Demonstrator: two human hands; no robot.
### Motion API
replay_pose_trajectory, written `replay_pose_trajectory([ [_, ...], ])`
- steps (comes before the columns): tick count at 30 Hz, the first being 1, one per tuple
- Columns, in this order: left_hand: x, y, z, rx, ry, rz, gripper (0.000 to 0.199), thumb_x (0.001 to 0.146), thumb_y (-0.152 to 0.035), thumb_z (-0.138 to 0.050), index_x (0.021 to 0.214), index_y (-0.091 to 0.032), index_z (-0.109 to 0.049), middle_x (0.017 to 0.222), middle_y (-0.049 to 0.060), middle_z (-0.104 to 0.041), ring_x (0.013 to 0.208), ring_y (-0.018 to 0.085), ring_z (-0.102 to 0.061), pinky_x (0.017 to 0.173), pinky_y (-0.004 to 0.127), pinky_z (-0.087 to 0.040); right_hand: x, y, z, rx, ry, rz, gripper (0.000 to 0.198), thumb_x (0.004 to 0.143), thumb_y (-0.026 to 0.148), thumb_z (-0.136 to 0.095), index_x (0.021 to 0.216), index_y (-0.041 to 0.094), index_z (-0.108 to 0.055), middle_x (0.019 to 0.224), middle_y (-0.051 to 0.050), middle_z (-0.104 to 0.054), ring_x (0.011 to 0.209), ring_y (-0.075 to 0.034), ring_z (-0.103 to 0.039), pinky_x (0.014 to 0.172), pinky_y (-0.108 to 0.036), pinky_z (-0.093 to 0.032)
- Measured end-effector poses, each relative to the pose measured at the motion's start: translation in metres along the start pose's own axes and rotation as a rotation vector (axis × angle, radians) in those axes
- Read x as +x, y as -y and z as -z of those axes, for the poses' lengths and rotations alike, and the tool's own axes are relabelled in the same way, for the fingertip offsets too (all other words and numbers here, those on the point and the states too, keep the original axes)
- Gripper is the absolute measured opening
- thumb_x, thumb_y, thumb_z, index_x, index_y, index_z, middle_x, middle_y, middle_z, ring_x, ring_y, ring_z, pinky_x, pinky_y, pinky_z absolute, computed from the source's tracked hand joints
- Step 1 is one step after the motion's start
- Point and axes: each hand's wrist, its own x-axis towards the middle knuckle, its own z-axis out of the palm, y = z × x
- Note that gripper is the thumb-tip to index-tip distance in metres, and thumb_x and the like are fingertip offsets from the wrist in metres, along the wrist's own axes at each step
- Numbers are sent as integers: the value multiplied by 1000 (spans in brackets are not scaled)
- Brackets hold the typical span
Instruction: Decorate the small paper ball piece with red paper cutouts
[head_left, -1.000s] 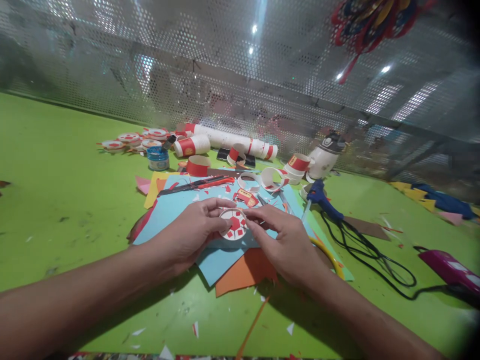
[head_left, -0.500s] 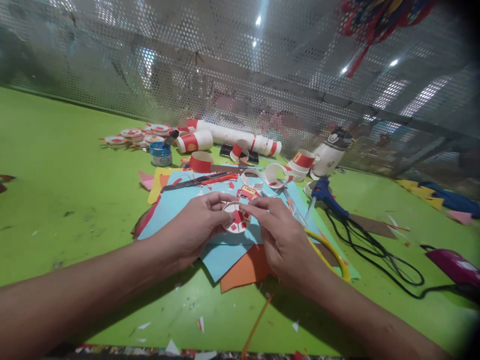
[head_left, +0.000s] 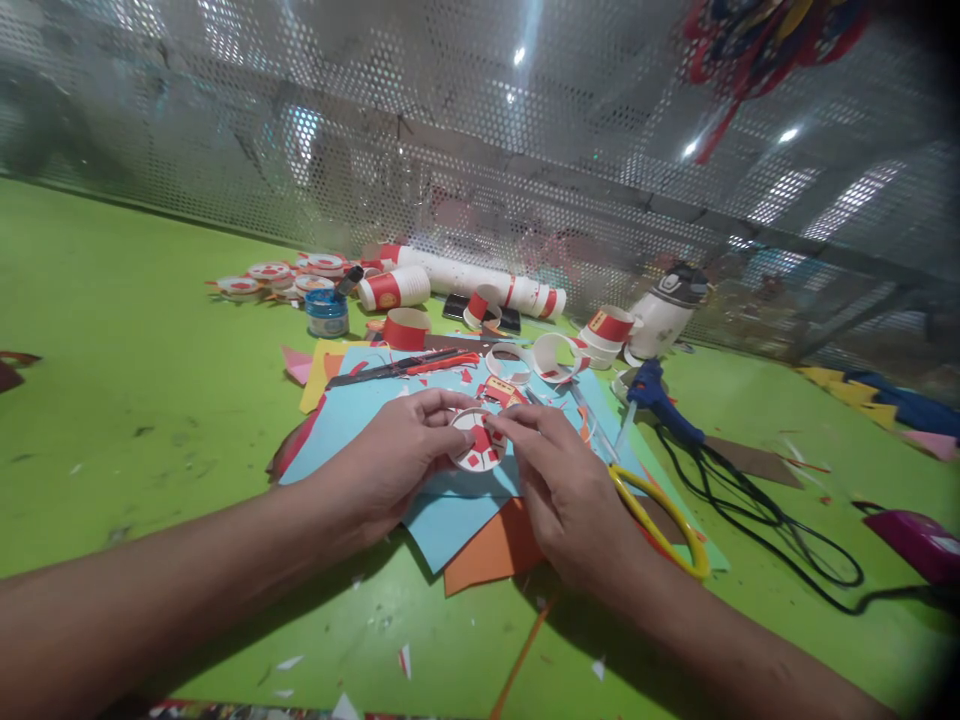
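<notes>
Pinched between the thumb and fingers of my left hand (head_left: 401,445) is a white paper disc (head_left: 475,461) with a low rim and red paper shapes on its face. My right hand (head_left: 564,478) is at the disc's upper right edge, its fingertips pressed together beside a tiny red spot; whether they grip a red piece I cannot make out. Under both hands lie light blue paper sheets (head_left: 330,440) and an orange sheet (head_left: 495,550). Just beyond the disc are red paper scraps (head_left: 501,388) and white cup rings (head_left: 556,360).
A blue glue gun (head_left: 660,400) with a black cord and yellow-handled scissors (head_left: 667,510) lie right of my right hand. Behind are a dark cutter (head_left: 397,368), a blue paint jar (head_left: 327,314), stacked paper cups (head_left: 396,288) and a white bottle (head_left: 664,315). A perforated metal screen (head_left: 337,170) borders the table.
The view has shifted slightly, so everything sits a little lower and further right. My right fingertips have moved slightly on the disc's edge; my left hand keeps its hold.
</notes>
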Motion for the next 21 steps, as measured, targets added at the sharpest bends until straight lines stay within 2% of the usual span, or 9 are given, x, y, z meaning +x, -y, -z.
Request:
replay_pose_trajectory([
  [8, 0, 3, 2, 30, 8, -4, 32, 68, -10, -71, 98, -15, -62, 81, 1, -65, 63, 8, -55, 60, 20, -42, 0, 1, -1, 15, 6, -6, 41, 90, 4, -39, 127, 10, -55, 118, -15, -52, 112, -22, -49, 95, -42, -46],
  [15, 0, 4, 2, 59, 0, 4, 32, 68, -11, -70, 98, -15, -62, 85, 3, -65, 65, 9, -56, 62, 23, -43, 1, -2, -1, 58, 16, -3, 44, 87, 0, -39, 124, 15, -57, 120, -14, -53, 114, -23, -50, 95, -43, -46],
  [21, 0, 4, 2, 68, -3, 7, 29, 67, -11, -71, 95, -15, -62, 72, -1, -60, 65, 11, -58, 64, 24, -44, 2, -4, -1, 108, 19, -12, 44, 87, 0, -39, 122, 18, -58, 117, -13, -55, 111, -22, -51, 93, -43, -47],
])
